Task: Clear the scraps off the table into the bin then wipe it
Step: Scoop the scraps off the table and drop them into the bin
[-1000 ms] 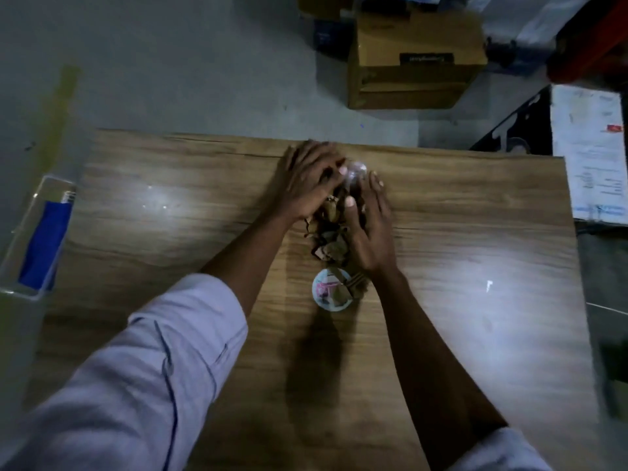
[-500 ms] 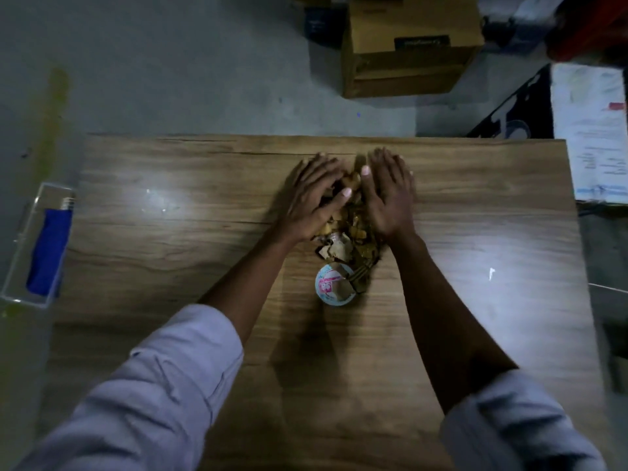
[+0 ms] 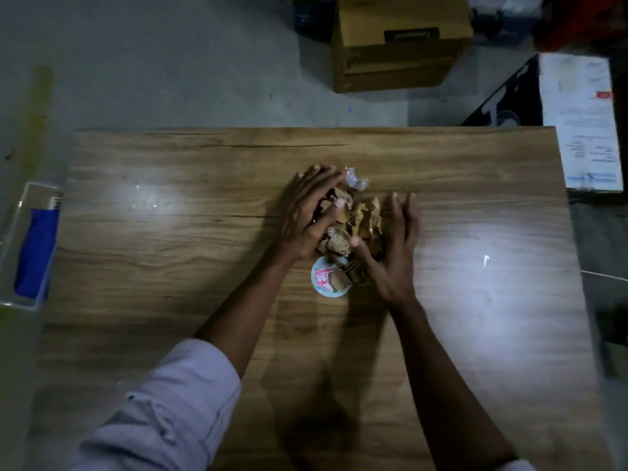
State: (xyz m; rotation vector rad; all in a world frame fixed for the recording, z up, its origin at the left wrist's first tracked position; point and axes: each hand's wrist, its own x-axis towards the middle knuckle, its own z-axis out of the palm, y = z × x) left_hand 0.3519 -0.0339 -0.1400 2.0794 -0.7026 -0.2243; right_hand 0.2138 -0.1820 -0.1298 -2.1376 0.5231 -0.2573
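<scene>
A heap of brown paper scraps (image 3: 360, 226) lies mid-table on the wooden table (image 3: 170, 253). My left hand (image 3: 311, 212) cups the heap from the left, its thumb lying across the top pieces. On the other side, my right hand (image 3: 396, 246) presses in with straight fingers, the thumb touching the near scraps. A crumpled clear wrapper (image 3: 355, 181) sits at the far end of the heap, just past my left fingertips. A round printed lid (image 3: 324, 282) lies at the near end, partly under scraps. A small white fleck (image 3: 486, 259) lies alone on the right.
A clear plastic bin (image 3: 37, 205) holding something blue stands off the table's left edge. On the grey floor beyond the far edge are a cardboard box (image 3: 397, 52) and, to the right, a white printed carton (image 3: 577, 120).
My right hand slid from the far top of the heap down its right side, uncovering the clear wrapper. My left hand stayed on the heap's left side.
</scene>
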